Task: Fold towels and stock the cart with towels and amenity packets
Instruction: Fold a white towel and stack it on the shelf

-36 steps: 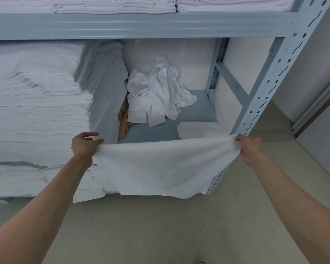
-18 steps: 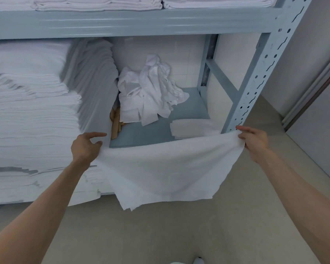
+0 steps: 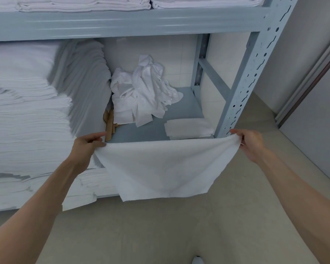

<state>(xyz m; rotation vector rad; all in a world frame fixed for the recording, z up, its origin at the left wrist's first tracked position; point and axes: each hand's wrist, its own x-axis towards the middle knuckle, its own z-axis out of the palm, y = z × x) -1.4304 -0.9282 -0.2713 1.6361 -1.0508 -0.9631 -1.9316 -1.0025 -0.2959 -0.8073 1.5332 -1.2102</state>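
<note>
Two hands hold one white towel [image 3: 156, 166] spread in the air in front of the grey metal shelf [image 3: 122, 21]. Left hand [image 3: 88, 144] pinches the top left corner; right hand [image 3: 250, 143] pinches the top right corner. Grip on each side: thumb and fingers pressed together on cloth. Top edge is taut and nearly level; the body sags in a soft curve, lower corners uneven.

Judgement: step in hand is squaring the towel before the first fold. Keep tension even, level both corners, bring edge to edge so hems match.

Materials: towel is thick, matte terry, limp. Folded towel stack [image 3: 27, 111] at left shows dense, ribbed edges. Crumpled cloth pile [image 3: 143, 94] at the shelf's back looks thinner, smoother. Small folded towel [image 3: 189, 128] lies flat near the upright.
</note>
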